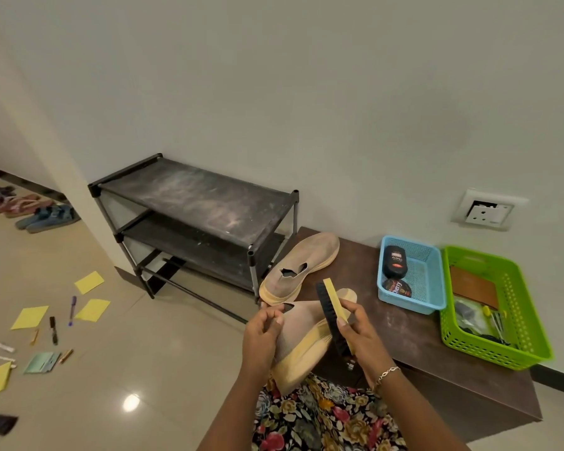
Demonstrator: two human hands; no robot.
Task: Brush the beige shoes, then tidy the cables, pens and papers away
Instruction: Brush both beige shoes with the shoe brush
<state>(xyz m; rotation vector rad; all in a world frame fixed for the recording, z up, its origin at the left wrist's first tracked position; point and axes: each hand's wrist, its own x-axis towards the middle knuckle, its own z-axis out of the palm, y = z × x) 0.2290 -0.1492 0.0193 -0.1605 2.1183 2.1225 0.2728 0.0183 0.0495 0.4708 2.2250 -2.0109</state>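
Brush on held shoe, stroke runs along the sole line.

Left hand point(263, 333) grips the beige shoe point(302, 333) at its collar, above the lap; toe points up-right. Right hand point(355, 330) clasps the brush point(331, 317), bristles against the shoe's right flank, parallel to its long axis. Second shoe point(302, 265) lies on the surface point(404, 336), beyond both hands.

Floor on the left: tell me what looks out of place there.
Yellow papers, a purple pen, a black marker and other pens lie scattered loose across the tiles. Beside them, the shoe rack has a dusty, smeared top shelf.
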